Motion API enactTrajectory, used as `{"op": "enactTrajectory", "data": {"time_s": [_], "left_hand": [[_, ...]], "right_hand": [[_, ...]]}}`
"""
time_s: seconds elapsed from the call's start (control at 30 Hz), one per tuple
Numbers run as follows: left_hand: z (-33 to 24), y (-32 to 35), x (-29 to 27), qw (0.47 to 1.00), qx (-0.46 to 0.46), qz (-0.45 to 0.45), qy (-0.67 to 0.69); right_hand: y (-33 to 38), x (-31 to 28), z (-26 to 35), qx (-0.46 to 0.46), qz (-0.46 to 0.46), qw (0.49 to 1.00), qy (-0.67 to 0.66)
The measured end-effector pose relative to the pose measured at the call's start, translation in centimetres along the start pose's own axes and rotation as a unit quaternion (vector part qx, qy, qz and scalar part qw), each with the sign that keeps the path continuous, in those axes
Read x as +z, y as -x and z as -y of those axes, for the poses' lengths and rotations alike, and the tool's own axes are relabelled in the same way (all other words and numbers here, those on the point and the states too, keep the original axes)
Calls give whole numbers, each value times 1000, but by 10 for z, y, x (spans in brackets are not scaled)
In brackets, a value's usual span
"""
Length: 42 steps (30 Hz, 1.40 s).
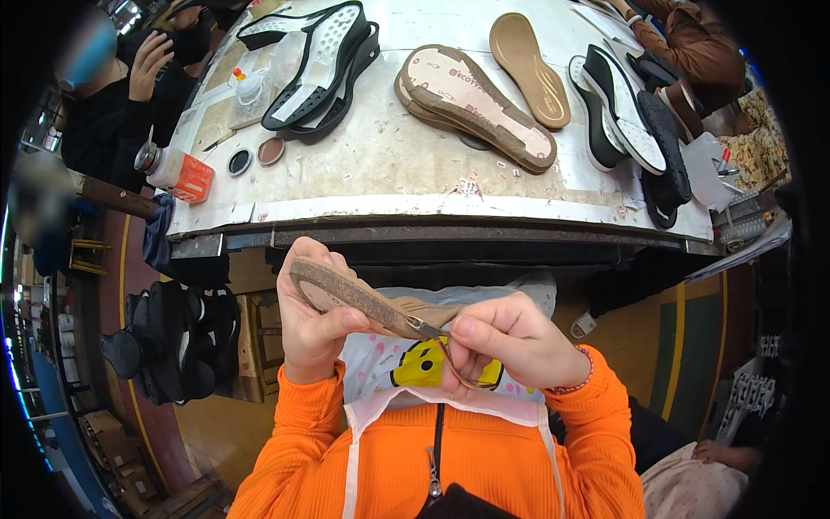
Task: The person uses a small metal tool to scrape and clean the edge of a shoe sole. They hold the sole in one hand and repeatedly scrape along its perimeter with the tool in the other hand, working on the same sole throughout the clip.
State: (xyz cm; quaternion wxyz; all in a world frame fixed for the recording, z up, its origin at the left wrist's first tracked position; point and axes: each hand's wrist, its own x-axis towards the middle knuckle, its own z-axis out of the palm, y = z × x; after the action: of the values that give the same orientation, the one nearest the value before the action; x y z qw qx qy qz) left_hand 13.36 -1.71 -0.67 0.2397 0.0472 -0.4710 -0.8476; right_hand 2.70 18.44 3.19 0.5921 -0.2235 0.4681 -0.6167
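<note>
Sandal sole (346, 294), tan, held edge-on above the lap, just below the near edge of the workbench (389, 164). Left hand (307, 324): closed around the heel end of the sole, thumb pressed on its side, fingers wrapped behind. Right hand (510, 342): fingers pinched tight on a thin brown strap (458, 374) at the sole's toe end, where a small metal fitting shows; the strap loops down under the hand. Sleeves orange; a pale apron with a yellow print lies over the lap. On the workbench, well apart from the hands: a stack of tan soles with pale undersides (475, 104) near the middle; a single tan insole (529, 56) just beside it to the right; black-and-white soles (320, 65) stacked to the left; further black-and-white soles (631, 112) at the right end. At the left end: an orange-and-white glue can (177, 171), two small round lids (255, 156), a small clear bottle (249, 86). Other people sit at the far left and far right corners of the bench. Black sandals (173, 342) hang from a rack below the bench, left of the person.
</note>
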Motion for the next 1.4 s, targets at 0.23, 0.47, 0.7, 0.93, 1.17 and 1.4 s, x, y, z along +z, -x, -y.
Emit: {"op": "enactTrajectory", "data": {"time_s": [0.23, 0.47, 0.7, 0.93, 1.17, 1.4], "left_hand": [[-1, 0, 2, 1000, 18, 12, -4], [7, 11, 21, 996, 42, -77, 9], [10, 13, 22, 987, -19, -155, 38], [8, 11, 12, 998, 2, -46, 44], [8, 9, 16, 999, 9, -44, 6], [6, 5, 10, 999, 29, -2, -14]], "right_hand": [[-2, 4, -12, -109, -42, 987, 114], [-24, 14, -44, -417, -238, 810, 336], [-14, 2, -23, -412, -256, 870, 93], [4, -1, -6, -111, -49, 992, 38], [8, -4, 1, -58, -27, 995, 74], [9, -7, 9, -1, -6, 999, 39]]}}
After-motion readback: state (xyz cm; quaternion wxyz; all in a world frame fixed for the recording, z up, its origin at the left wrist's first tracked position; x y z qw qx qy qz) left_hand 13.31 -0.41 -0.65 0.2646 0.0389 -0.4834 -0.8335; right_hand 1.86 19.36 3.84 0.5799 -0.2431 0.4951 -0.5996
